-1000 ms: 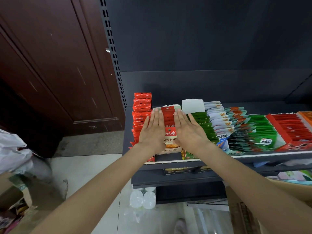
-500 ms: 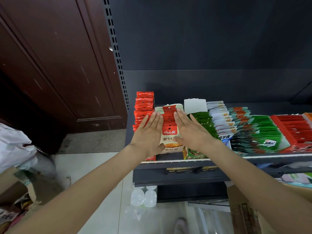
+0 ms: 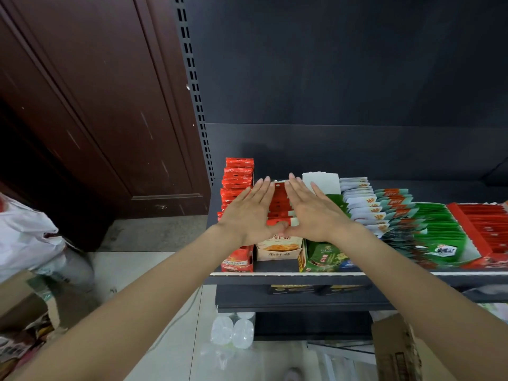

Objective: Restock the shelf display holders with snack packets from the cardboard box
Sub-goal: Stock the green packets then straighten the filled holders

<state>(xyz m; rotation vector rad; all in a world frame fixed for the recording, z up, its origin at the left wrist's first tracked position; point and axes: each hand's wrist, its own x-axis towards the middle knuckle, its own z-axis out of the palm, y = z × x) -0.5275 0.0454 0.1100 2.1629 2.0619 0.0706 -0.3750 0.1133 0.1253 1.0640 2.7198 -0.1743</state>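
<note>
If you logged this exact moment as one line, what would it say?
step: squaring packets | left hand: flat on beige-and-red packet row | right hand: flat on same row | holder: on shelf | thumbs touching

Both forearms are bare to the frame edge, no sleeves showing.

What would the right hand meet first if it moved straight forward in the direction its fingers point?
Probably the white card standing at the back of the green packet row; the fingertips of the right hand end just short of it. Behind that is the dark back panel. Depth is hard to judge here.
</note>
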